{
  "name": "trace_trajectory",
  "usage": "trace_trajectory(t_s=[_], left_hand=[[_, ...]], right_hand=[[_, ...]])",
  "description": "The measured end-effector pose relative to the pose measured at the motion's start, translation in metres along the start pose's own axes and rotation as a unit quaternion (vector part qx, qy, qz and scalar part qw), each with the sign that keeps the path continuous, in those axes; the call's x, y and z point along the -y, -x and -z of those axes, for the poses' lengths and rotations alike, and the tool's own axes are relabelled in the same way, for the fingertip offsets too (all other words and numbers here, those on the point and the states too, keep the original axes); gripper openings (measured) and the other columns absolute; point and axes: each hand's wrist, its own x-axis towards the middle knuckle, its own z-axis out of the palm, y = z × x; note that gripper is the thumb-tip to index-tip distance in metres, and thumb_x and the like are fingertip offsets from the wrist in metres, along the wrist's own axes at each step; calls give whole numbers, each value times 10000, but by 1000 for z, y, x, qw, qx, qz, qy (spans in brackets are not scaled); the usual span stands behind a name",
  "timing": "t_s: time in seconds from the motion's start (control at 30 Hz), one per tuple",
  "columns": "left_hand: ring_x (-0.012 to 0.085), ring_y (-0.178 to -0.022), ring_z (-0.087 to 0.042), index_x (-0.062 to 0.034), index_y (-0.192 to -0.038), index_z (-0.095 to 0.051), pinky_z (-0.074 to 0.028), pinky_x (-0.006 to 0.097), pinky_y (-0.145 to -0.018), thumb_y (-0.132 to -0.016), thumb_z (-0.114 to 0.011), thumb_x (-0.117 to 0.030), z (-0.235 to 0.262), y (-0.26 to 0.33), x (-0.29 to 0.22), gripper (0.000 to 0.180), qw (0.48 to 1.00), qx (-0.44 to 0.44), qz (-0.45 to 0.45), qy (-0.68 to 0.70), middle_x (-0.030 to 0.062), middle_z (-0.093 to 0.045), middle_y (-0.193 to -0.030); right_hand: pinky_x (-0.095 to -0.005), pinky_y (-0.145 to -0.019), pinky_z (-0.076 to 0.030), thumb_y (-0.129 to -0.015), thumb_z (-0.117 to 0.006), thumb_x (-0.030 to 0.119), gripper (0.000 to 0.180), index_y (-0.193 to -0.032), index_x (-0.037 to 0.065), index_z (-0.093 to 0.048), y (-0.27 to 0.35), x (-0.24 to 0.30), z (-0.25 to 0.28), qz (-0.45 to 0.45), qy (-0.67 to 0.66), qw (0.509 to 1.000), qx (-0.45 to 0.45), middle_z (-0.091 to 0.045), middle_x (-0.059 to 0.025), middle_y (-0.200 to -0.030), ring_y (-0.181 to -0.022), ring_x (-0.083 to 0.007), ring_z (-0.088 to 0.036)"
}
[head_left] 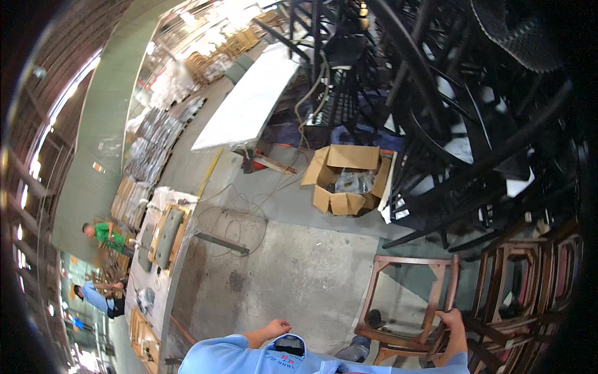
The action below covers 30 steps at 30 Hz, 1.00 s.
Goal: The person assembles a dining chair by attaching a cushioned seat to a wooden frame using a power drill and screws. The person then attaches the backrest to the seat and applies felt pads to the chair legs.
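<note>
My right hand is closed around the side of a brown wooden chair frame at the lower right. The frame has an open, roughly square seat with no cushion, and the floor shows through it. My left hand is held in front of my body at the lower middle, its fingers curled in, with nothing visible in it. No object touches that hand. My shoe shows beside the chair frame's left side.
More brown wooden chair frames stand at the right. Black chairs are piled high behind them. An open cardboard box holds plastic-wrapped items. A white-topped table, a workbench, loose hoses and two people are farther left.
</note>
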Motion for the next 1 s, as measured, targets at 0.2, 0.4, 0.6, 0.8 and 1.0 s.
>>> trace_trajectory(t_s=[0.2,0.4,0.6,0.8,1.0], left_hand=[[255,-1011,-726,-75,-1169,-759,-564,376,-914,-881,-743,-470,-18,10,65,490,995,-53,-21,83,134,-767,-1129],[238,-996,-725,-82,-1159,-755,-566,374,-890,-873,-738,-450,-71,16,149,466,983,-81,-30,160,125,-768,-1115],[257,-1050,-706,-66,-1162,-743,-542,418,-896,-853,-742,-420,-89,8,188,470,939,-133,-54,312,140,-759,-1118],[263,-1131,-650,-69,-1297,-613,-512,424,-952,-801,-808,-449,-29,-24,211,654,919,-26,-182,349,148,-699,-1204],[269,-1213,-594,-73,-1432,-483,-482,429,-1008,-748,-875,-477,76,-31,213,885,847,72,-329,411,156,-638,-1290]], right_hand=[[-435,-424,-526,-820,-753,99,334,-1079,27,-554,14,125,-94,58,-372,919,119,-609,-113,-706,-522,-271,-635],[-568,-695,-550,-775,-790,90,406,-1113,45,-571,48,252,-249,-32,-339,910,236,-614,-154,-1017,-873,-340,-646],[-544,-868,-555,-717,-689,32,523,-1222,-63,-593,128,372,-367,9,-328,922,206,-616,-186,-1214,-1072,-388,-628],[-542,-852,-473,-772,-718,158,215,-829,113,-516,242,503,-387,77,-358,894,259,-497,-86,-932,-848,-291,-511],[-537,-887,-461,-810,-795,349,459,-1152,163,-551,388,607,-442,104,-360,897,236,-520,-50,-1047,-858,-237,-555]])
